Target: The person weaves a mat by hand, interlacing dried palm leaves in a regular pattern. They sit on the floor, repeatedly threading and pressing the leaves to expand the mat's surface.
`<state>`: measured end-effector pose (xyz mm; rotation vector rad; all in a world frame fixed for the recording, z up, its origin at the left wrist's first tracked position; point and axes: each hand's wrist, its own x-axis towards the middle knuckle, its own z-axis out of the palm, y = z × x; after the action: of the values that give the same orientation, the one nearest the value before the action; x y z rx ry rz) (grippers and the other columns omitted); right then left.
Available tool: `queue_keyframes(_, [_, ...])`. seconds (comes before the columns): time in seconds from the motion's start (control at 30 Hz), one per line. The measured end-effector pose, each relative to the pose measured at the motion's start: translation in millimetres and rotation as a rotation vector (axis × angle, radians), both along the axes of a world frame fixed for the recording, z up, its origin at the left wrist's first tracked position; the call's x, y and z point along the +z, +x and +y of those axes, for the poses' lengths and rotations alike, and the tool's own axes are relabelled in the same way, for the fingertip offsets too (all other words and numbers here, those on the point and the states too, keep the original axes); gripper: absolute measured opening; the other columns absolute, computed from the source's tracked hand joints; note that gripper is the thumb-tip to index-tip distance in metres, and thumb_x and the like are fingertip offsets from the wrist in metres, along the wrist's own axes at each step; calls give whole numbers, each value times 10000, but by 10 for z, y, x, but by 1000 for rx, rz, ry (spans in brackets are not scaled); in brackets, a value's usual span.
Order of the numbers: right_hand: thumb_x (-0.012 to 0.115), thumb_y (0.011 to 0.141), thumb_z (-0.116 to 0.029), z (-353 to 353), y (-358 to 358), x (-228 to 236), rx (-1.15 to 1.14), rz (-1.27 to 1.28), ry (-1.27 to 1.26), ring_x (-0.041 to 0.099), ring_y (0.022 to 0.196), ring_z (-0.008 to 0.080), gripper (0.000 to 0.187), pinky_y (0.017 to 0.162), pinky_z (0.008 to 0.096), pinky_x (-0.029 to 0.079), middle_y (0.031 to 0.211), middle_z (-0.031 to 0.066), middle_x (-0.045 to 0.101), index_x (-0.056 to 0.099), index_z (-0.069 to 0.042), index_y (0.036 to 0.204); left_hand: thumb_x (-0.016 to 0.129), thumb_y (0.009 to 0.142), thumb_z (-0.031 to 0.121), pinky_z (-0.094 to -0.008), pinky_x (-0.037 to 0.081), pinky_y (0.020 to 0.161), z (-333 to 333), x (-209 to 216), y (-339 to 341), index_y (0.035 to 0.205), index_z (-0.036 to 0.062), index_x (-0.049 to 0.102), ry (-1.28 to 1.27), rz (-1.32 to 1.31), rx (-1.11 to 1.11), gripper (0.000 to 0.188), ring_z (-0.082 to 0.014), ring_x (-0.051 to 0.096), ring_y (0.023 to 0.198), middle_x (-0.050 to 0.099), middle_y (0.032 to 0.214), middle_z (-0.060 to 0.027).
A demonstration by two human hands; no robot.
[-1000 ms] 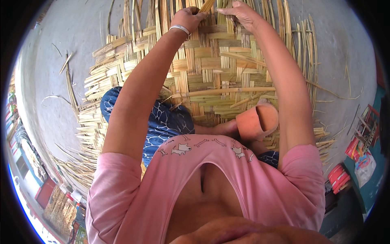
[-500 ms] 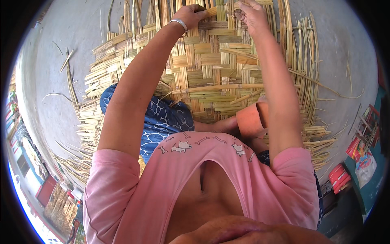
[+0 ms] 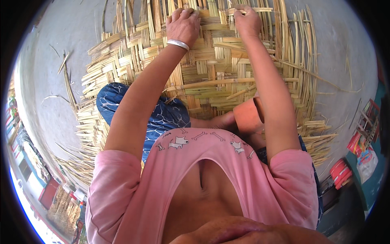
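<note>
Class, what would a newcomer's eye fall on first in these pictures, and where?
First, the straw-coloured woven mat, spread across the upper middle. Next, near the top edge, the left hand, a silvery bracelet at its wrist, lies on the weave while the right hand pinches a pale strip. Below, the pink shirt fills much of the lower middle.

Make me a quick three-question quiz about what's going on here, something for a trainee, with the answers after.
1. Which arm wears the bangle?
a) right
b) left
c) neither

2. True or false: the slipper is blue.

3. Fill in the blank: over the mat, the right hand pinches a ____.

Key:
1. b, the left arm.
2. False; the slipper is orange.
3. strip.
</note>
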<state>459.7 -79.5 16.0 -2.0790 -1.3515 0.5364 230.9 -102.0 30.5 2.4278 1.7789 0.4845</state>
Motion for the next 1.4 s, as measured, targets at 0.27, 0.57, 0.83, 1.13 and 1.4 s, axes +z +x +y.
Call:
queue_keyframes(0.27, [671,920,-261,-52,26,-74,2,-1,52,707,732,243,255,768,375,570,849,85,755,779,-199,1143,542,1014,360,-493,341,1144,-27,71,-61,1353,200,612,-20,190,-163,381,-257,481,1351,584,1373,-29])
queue_keyframes(0.57, [624,1018,-230,-105,598,142,-246,1330,201,472,1334,358,341,1118,484,465,1373,202,557,621,23,1247,544,1029,326,-471,473,1033,389,151,256,1250,158,709,-43,58,-321,323,-258,578,1253,665,1283,-34])
queue_keyframes(0.83, [644,990,-311,-98,844,-32,-457,1566,116,554,1169,321,357,937,461,504,1207,197,603,610,-9,1176,738,872,338,-435,572,854,750,470,1184,1125,52,753,-681,-190,-258,382,-349,730,929,759,998,-190])
queue_keyframes(1.13, [538,1003,-523,271,790,489,-166,463,-131,545,1348,396,735,1116,462,423,1399,300,587,500,64,1444,753,836,327,-416,572,779,816,410,1134,998,67,797,-627,-317,37,310,-311,745,832,763,880,-179])
queue_keyframes(1.4, [619,931,-429,1064,829,192,229,-167,-400,608,1257,428,592,1058,481,491,1335,288,630,636,8,1330,737,780,370,-451,571,828,808,274,1181,950,59,791,-403,-377,149,359,-387,732,909,739,910,-235])
